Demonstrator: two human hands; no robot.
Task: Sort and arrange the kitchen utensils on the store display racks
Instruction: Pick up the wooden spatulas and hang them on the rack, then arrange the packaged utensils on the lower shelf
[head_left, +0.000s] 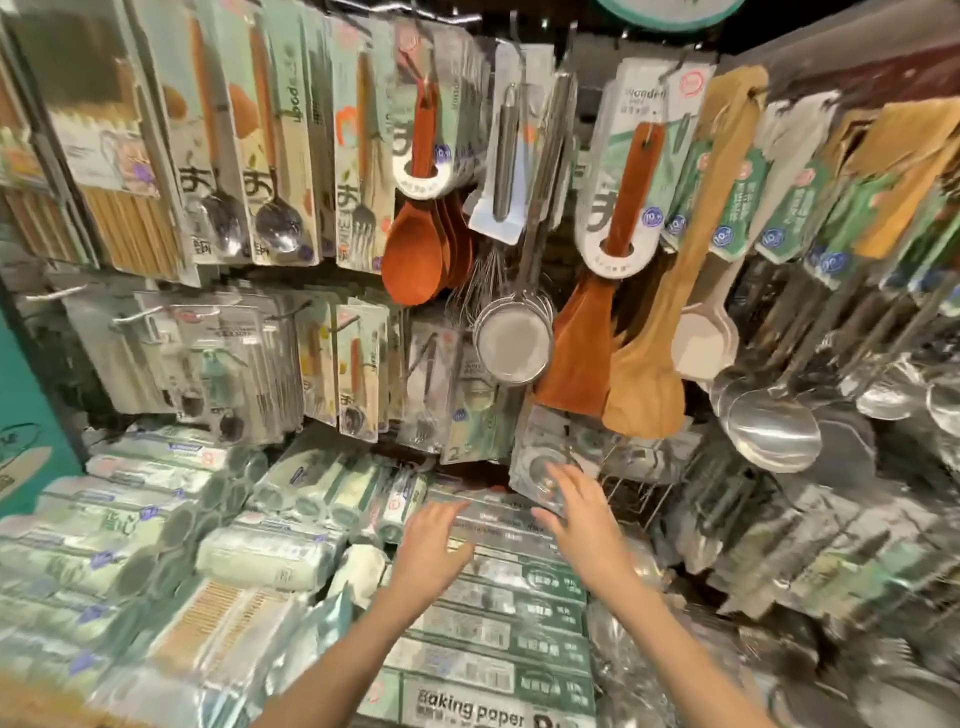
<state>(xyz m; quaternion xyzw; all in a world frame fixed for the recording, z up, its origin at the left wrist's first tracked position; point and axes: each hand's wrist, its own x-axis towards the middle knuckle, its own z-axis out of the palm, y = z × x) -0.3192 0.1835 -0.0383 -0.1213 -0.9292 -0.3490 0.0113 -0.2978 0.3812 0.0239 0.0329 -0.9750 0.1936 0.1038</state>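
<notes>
Reaching: both hands out over the baking paper boxes (498, 613), fingers spread, holding nothing.
Left hand (434, 545): open above the boxes; touching or not, cannot tell.
Right hand (582, 512): fingertips at a clear packet (545, 457), blurred.
Utensils: wooden spoons (415, 249), a strainer (513, 343) and steel ladles (774, 428) hanging on hooks above.
Hard to see: right side smeared; arms cut off below.
</notes>
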